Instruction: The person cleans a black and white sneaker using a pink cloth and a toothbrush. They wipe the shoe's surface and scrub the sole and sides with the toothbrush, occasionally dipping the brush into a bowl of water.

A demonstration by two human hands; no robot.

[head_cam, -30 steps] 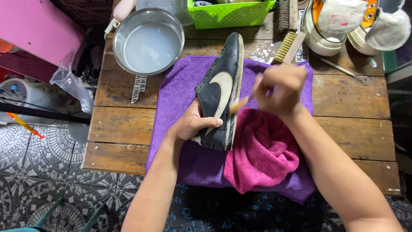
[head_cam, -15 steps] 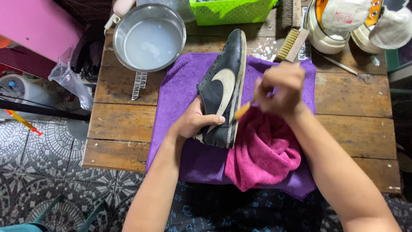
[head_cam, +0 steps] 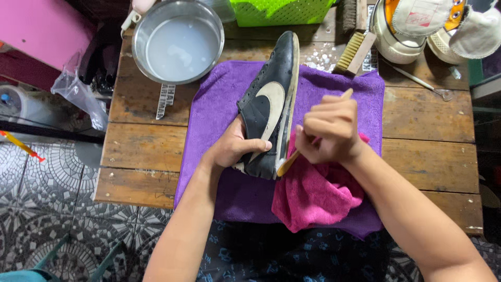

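I see my left hand (head_cam: 235, 149) wrapped around the heel of a dark shoe (head_cam: 269, 107), which stands on its side over the purple cloth (head_cam: 214, 104) at the middle of the wooden surface (head_cam: 146, 151). My right hand (head_cam: 329, 128) is fisted on a thin wooden-handled brush (head_cam: 288, 163) (bristle end against the sole edge). A pink rag (head_cam: 313, 196) lies beneath; a steel bowl (head_cam: 177, 39) sits at the far left corner.

A shoe-cleaning workbench (head_cam: 428, 115); brushes (head_cam: 355, 49), soapy basin (head_cam: 177, 42), cloths (head_cam: 219, 99) show it.
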